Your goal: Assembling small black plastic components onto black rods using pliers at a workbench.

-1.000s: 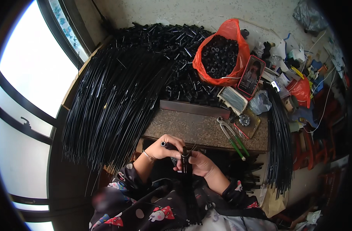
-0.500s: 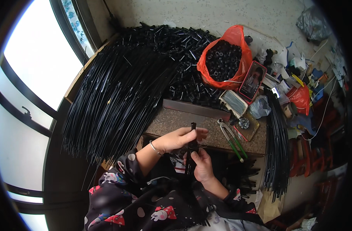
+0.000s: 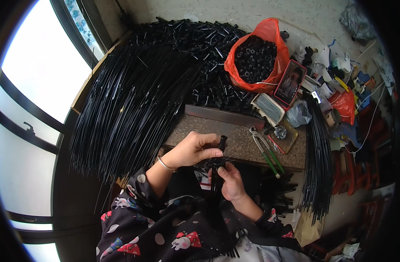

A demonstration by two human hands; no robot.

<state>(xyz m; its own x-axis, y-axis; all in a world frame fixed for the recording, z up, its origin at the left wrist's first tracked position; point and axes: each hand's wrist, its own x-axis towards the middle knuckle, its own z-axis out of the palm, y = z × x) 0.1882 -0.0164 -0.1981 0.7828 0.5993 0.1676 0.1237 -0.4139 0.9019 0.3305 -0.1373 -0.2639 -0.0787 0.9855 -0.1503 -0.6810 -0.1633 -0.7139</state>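
L hand [image 3: 199, 150] pinches blk tube [image 3: 223, 141] atop thin-rod bundle [image 3: 216, 180], R hand [image 3: 233, 183] grips bundle below; pc looks part-done, w/ many loose tubes [image 3: 182, 32] left on tabletop [image 3: 198, 129].

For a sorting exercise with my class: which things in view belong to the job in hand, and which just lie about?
Probably the job:
held black piece
long black rods
short black tubes
small black parts
perhaps pliers

Apparently just lying about:
phone
clear plastic bag
crumpled red bag

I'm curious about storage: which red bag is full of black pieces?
The big bag, left of the phone: its open mouth shows the pieces. The small bag, farther right, lies crumpled and shows none.
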